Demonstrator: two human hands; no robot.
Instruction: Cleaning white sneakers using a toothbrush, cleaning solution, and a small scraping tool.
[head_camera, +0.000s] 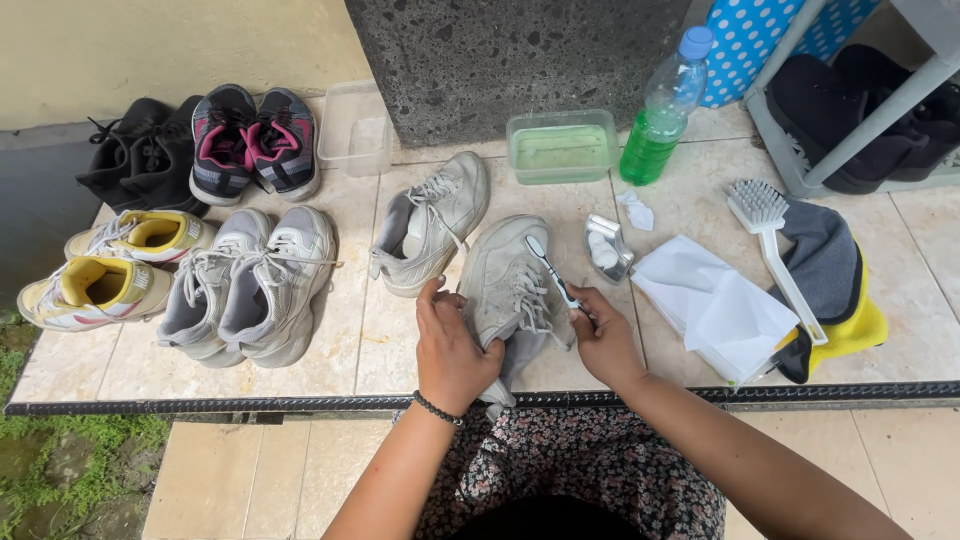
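Note:
My left hand (452, 350) grips the heel end of a dirty white sneaker (512, 275) lying on the tiled ledge in front of me. My right hand (603, 337) holds a toothbrush (549, 268) whose bristled head rests on the sneaker's upper near the laces. The matching sneaker (430, 222) lies just to the left, untouched. A small metal tin (607, 248) with something white in it sits right of the held sneaker.
Several pairs of shoes (245, 280) line the left of the ledge. At the back stand a container of green liquid (561, 146), an empty clear tub (356, 130) and a green-filled bottle (663, 112). A white scrub brush (773, 240), cloths (828, 270) and white paper (712, 300) lie right.

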